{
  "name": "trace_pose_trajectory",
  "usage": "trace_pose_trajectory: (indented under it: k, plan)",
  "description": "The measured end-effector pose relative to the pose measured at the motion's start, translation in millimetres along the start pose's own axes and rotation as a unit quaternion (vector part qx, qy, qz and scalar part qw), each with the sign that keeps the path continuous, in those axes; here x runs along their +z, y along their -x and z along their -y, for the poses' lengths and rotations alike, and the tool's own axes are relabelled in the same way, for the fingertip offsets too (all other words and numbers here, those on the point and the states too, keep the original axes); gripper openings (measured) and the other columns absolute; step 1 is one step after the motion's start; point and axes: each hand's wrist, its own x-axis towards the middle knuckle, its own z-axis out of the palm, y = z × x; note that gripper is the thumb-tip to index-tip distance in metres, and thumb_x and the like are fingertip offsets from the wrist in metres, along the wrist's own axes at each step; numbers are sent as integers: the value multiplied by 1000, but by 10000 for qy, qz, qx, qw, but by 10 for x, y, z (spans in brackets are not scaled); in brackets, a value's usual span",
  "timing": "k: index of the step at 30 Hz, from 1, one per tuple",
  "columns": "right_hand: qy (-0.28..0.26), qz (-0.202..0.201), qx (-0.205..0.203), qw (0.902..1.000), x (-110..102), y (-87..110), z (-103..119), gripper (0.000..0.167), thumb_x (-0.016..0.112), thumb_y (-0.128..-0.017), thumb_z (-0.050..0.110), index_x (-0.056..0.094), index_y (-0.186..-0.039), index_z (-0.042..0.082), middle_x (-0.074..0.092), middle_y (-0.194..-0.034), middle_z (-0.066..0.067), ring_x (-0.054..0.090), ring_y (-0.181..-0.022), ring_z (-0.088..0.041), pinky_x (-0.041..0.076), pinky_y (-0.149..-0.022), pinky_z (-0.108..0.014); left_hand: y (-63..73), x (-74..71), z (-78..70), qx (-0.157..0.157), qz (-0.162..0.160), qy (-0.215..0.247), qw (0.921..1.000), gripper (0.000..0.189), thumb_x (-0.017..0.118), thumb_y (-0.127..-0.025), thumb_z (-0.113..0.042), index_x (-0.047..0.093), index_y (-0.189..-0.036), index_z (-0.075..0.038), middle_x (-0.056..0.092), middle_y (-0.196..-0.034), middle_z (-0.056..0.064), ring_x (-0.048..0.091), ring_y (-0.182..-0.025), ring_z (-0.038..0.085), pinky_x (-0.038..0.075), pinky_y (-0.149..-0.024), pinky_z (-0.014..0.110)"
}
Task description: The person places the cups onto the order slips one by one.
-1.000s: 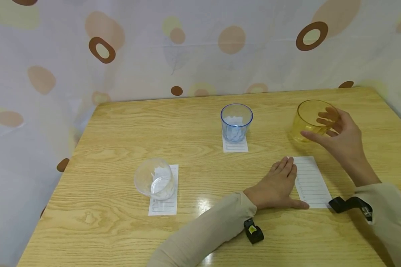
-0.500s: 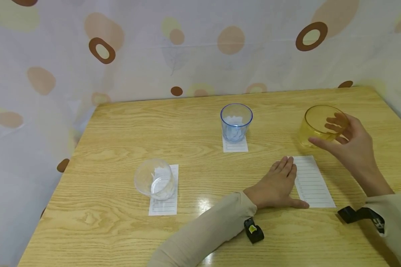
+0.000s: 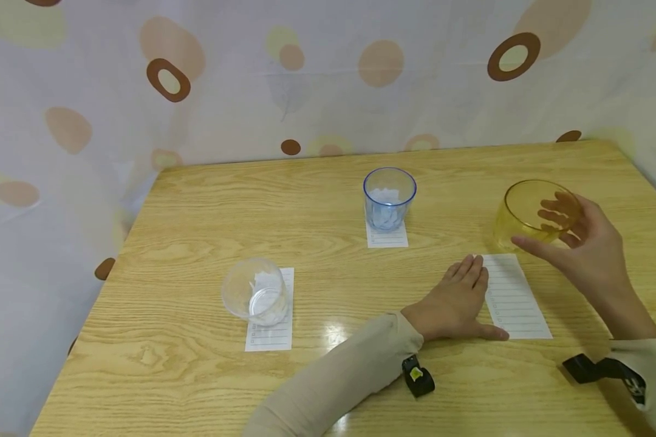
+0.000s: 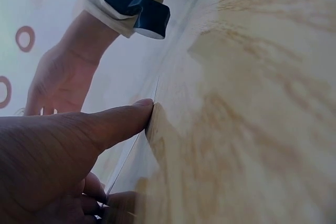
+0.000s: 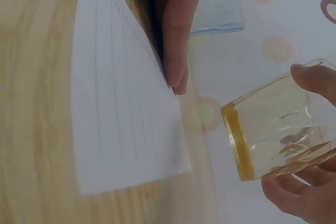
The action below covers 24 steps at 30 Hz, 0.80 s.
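Note:
My right hand (image 3: 596, 255) grips a yellow transparent cup (image 3: 516, 227) from its right side, thumb in front and fingers behind. The right wrist view shows the cup's thick amber base (image 5: 239, 142) raised off the table, and nothing shows inside it. My left hand (image 3: 451, 300) lies flat with straight fingers along the left edge of a lined paper sheet (image 3: 516, 300). Its thumb (image 4: 123, 121) touches the sheet's near corner. The cup is just beyond the sheet's far end.
A blue-rimmed cup (image 3: 389, 197) with white paper pieces stands on a lined sheet (image 3: 388, 241) at the back middle. At left, a clear cup (image 3: 251, 291) with white pieces stands on another sheet (image 3: 276, 342). A patterned cloth (image 3: 328, 79) hangs behind the wooden table (image 3: 197, 243).
My right hand has carried the yellow cup a short way to the right and toward me. The left hand and the sheet under it have stayed in place.

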Motion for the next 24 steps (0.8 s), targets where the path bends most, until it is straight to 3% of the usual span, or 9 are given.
trace_pose_trajectory:
  k: [24]
  plan:
    - [-209, 134, -286, 9993, -16, 251, -55, 89, 79, -78, -1, 32, -150, 22, 48, -137, 8, 48, -112, 8, 34, -86, -2, 3, -3, 14, -7, -41, -22, 10000, 105, 43, -82, -79, 6, -156, -14, -8, -161, 2, -13, -146, 13, -3, -116, 22]
